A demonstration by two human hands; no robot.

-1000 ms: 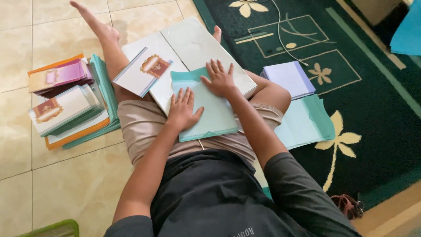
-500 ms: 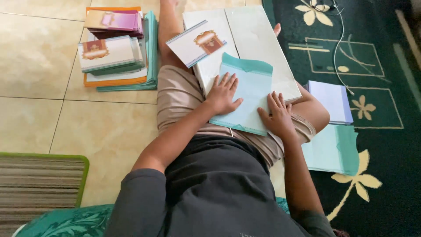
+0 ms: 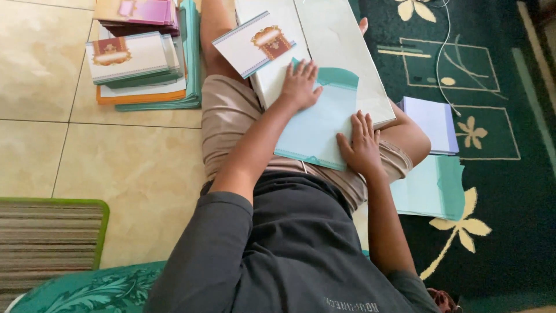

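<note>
Sitting on floor, legs out, big white board across my lap as work surface. Pale teal envelope lies flat on board's near edge, flap up top, lower part hanging over my shorts.

L hand – open, palm down, fingers spread, pressing envelope's upper-left corner beside the darker flap. Not gripping, just flat on it.

R hand – also open, palm down, fingers together-ish, resting on envelope's lower-right edge where it meets board edge. Nothing pinched in either hand as far as I can see.

White card w/ red-gold emblem sits tilted on board's left edge, just above L hand, not touching it.

Tile floor to my left: stack of cards and envelopes, mixed white, teal, orange, pink. Green rug to my right: small pile of lilac-white sheets near my knee, and teal envelopes by my R elbow. Striped mat at lower-left corner of view.
</note>
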